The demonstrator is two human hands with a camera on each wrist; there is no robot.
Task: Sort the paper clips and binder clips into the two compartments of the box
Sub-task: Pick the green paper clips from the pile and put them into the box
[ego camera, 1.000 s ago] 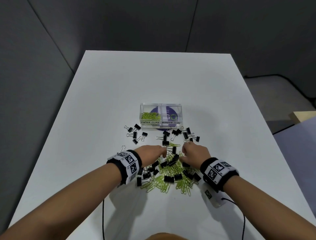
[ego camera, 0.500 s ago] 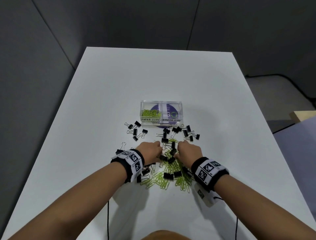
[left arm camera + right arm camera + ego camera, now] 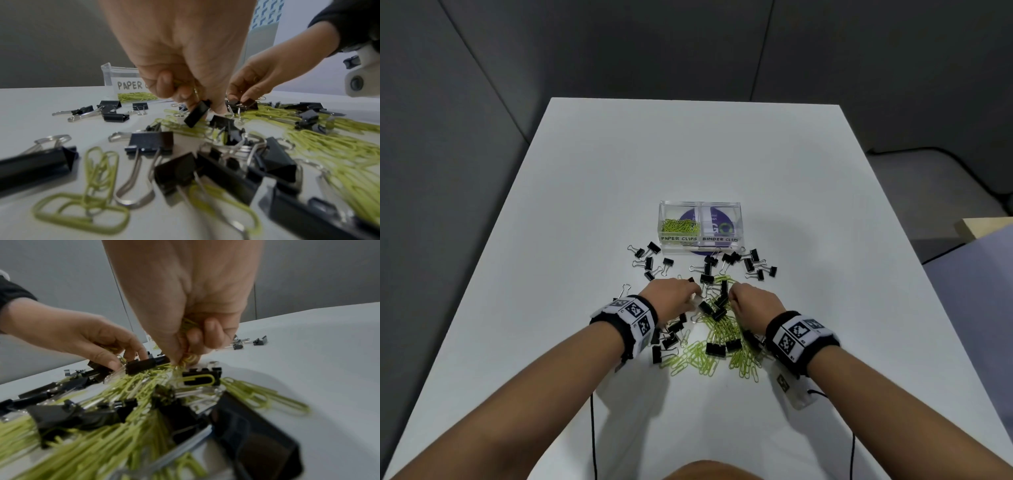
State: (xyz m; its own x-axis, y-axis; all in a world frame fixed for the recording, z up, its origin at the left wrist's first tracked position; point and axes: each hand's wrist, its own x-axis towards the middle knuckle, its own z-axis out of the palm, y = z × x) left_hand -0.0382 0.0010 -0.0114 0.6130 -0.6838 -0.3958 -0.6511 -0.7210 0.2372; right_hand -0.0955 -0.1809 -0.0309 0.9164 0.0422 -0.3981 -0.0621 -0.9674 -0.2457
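one box (image 3: 700,236); two hands; dozens of paper clips (image 3: 705,356); roughly forty binder clips (image 3: 715,348)

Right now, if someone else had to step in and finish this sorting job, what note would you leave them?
Left hand: pinching a black binder clip over the pile, with some green wire tucked in its fingers.
Right hand: gripping a bunch of green paper clips while pulling more from the pile.
Box: stands beyond the pile. The side marked PAPER CLIPS holds some green clips; the side marked BINDER CLIPS looks empty.
Done: a first batch of paper clips is in.
Left: the mixed pile between the wrists, plus loose binder clips lying before the box.
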